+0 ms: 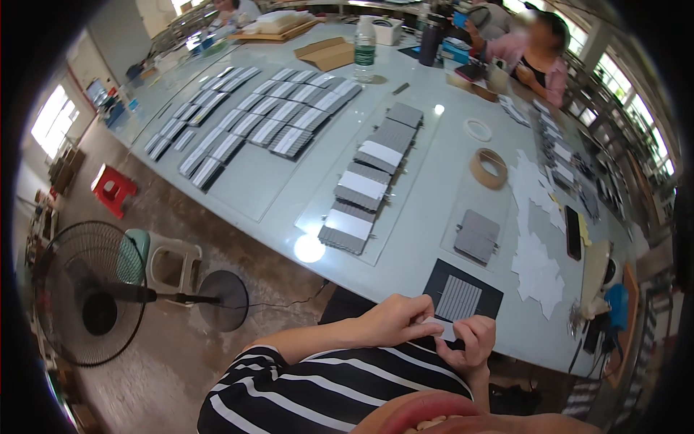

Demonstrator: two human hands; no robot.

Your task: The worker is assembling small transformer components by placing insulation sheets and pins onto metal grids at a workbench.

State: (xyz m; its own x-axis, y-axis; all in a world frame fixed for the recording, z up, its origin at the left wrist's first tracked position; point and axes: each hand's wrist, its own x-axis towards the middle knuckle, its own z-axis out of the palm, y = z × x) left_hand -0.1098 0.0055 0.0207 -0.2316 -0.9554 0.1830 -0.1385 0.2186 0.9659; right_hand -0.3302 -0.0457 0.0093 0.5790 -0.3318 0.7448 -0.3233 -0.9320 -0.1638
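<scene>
At the table's near edge, my left hand [399, 318] and my right hand [468, 343] pinch a small white paper strip [447, 330] between them. The fingertips of both hands are closed on its two ends. Just beyond them lies a black mat [491, 298] with a grey ribbed piece [460, 296] made of narrow parallel strips. Farther back, a grey square stack [476, 236] sits with small clips at its sides. To the left of it runs a row of grey ribbed stacks [363, 184] wrapped in white paper bands.
Many banded grey bundles [289, 108] cover the table's far left. On the right are a tape roll [489, 169], loose white papers [535, 267] and a black phone [573, 233]. A water bottle [364, 54] stands at the back. A fan [97, 300] stands left; a co-worker [542, 58] sits opposite.
</scene>
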